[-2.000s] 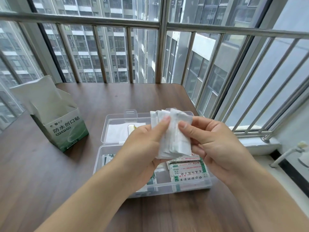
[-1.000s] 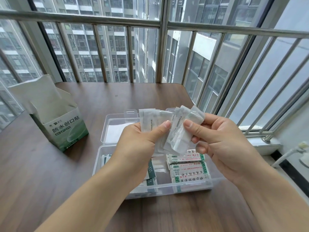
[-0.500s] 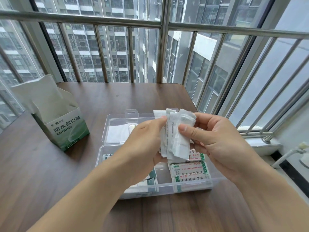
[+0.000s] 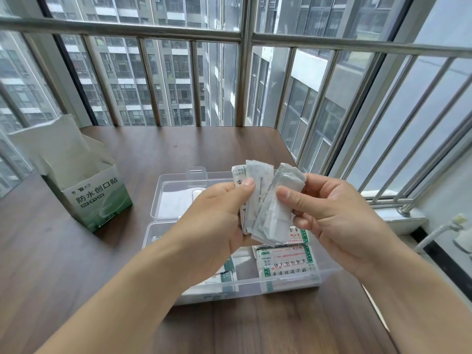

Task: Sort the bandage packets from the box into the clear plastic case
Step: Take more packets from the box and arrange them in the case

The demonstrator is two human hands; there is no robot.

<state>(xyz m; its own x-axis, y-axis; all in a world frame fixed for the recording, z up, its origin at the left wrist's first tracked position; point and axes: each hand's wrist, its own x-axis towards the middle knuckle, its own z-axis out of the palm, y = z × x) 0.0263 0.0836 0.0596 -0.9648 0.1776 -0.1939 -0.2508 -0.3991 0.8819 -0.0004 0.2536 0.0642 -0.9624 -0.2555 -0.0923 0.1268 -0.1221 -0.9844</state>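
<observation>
Both hands hold a bundle of white bandage packets (image 4: 265, 208) above the open clear plastic case (image 4: 163, 226). My left hand (image 4: 217, 221) pinches the left part of the bundle between thumb and fingers. My right hand (image 4: 332, 213) pinches the right packets, which fan out toward the right. Inside the case lie green-and-white printed bandage packets (image 4: 286, 264) at the right, and more lie partly hidden under my left hand. The green-and-white bandage box (image 4: 94, 198) stands open on the table at the left.
The case's lid (image 4: 178, 190) lies flat behind it with a white sheet inside. The brown wooden table (image 4: 63, 264) ends at a metal window railing (image 4: 245, 80) behind and to the right. A white pipe fitting (image 4: 457, 226) is at far right.
The packets fanned apart, were squeezed together, and now spread slightly again between the two hands. The hands stay above the case. The box and the case have not moved.
</observation>
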